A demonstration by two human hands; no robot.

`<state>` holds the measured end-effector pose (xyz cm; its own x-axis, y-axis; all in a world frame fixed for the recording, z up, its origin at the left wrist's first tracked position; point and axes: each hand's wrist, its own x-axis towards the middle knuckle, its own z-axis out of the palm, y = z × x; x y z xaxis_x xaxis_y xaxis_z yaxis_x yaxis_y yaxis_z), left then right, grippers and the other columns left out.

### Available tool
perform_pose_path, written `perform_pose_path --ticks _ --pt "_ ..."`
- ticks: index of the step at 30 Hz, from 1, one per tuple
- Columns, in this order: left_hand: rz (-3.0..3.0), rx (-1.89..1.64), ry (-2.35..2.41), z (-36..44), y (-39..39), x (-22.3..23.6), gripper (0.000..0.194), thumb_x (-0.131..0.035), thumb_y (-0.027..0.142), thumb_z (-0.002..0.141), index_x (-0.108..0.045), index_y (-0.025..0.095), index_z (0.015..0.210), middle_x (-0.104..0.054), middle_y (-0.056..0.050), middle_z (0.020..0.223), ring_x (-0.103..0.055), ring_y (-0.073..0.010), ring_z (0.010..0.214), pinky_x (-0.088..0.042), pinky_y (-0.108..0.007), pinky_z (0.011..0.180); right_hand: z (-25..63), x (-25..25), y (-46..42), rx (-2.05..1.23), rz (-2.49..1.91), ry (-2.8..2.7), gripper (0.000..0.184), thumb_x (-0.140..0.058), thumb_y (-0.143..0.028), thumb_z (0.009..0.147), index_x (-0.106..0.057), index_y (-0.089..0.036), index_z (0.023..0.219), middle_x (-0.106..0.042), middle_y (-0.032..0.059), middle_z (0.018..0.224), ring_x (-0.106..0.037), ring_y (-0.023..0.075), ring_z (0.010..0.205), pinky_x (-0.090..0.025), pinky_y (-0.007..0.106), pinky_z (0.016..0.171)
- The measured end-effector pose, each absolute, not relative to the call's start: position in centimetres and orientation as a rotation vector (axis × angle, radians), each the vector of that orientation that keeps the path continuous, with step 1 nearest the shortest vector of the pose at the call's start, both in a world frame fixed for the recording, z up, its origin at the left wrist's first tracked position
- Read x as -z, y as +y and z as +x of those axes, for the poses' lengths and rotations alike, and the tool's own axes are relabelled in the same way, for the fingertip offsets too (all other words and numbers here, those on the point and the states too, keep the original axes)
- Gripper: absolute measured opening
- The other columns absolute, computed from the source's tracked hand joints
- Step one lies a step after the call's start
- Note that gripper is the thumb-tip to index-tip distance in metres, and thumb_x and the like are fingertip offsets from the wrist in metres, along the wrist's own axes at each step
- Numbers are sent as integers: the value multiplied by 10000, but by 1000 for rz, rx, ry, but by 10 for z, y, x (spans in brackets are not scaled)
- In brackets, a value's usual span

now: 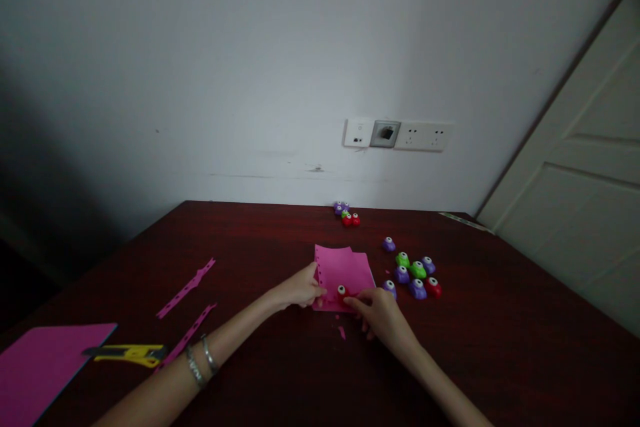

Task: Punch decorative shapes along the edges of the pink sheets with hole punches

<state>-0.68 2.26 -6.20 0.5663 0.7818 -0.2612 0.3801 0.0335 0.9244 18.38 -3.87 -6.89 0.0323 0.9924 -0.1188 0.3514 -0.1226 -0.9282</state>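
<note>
A pink sheet (345,270) with a row of holes down its left edge lies on the table, apparently with a second pink piece overlapping it. My left hand (303,287) is at that holed edge, its fingers closed on the sheet's lower left side. My right hand (383,317) reaches in from the right, with thumb and forefinger pinching a small red one-eyed toy (342,291) against the lower part of the sheet. Part of the toy is covered by the fingertips. Tiny pink scraps (341,332) lie just below the sheet.
Several purple, green and red one-eyed toys (418,270) sit right of the sheet; another cluster (346,212) is near the wall. At left are two holed pink strips (187,287), a yellow utility knife (133,354) and a larger pink sheet (45,367). Wall sockets (420,137) are behind.
</note>
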Motion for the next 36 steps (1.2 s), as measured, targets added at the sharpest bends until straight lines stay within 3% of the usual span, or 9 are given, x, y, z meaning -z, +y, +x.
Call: perform_pose_path --ticks 5,9,12,16,18,21,29,36 --pt "1682 -460 1053 -7 25 63 574 -573 217 737 -299 126 1233 -550 31 573 -467 -102 425 -322 -192 385 195 63 -36 -901 -1536 -1598 292 -654 -424 655 -610 -186 492 -518 -25 376 -447 108 317 -312 218 330" --pt "2046 -557 1291 -11 26 52 585 -566 290 751 -338 99 1256 -618 -99 850 -594 -216 756 -448 -294 611 207 51 -33 -589 -1389 -1808 156 -697 -355 632 -667 -203 646 -619 15 632 -539 158 580 -395 256 544" --pt "2414 -563 1461 -13 26 44 527 -439 336 840 -337 104 1302 -537 -168 1132 -500 -281 1050 -409 -385 826 212 50 -32 -557 -1297 -1919 233 -695 -320 650 -677 -227 863 -625 49 875 -562 206 794 -429 306 716" --pt "2767 -378 1210 -15 27 52 475 -282 370 911 -368 123 1308 -306 -137 1401 -202 -267 1305 -210 -405 1030 211 58 -31 -560 -1215 -1997 310 -699 -291 658 -667 -249 963 -610 68 990 -530 242 934 -415 372 840" --pt "2807 -237 1157 -16 28 60 509 -237 407 919 -349 122 1325 -247 -125 1433 -91 -255 1338 -140 -418 1054 209 62 -31 -572 -1210 -2006 300 -695 -284 664 -671 -250 962 -619 70 979 -529 245 933 -418 383 844" --pt "2780 -111 1113 -18 30 67 538 -168 427 926 -288 135 1362 -240 -106 1437 -47 -229 1346 -88 -425 1062 209 64 -31 -598 -1198 -2015 275 -678 -277 683 -675 -250 957 -628 68 969 -533 241 926 -425 381 842" --pt "2724 -100 1050 -15 27 64 527 -165 416 930 -235 161 1385 -213 -88 1445 -102 -217 1341 -63 -431 1062 208 65 -31 -599 -1232 -2035 233 -642 -275 715 -676 -249 943 -630 62 974 -544 232 919 -425 355 833" --pt "2652 -163 1042 -16 30 61 521 -161 414 932 -235 167 1385 -214 -76 1448 -107 -205 1342 -70 -422 1069 210 52 -31 -627 -1262 -1931 300 -682 -299 669 -668 -228 960 -644 60 967 -569 224 888 -430 342 808"
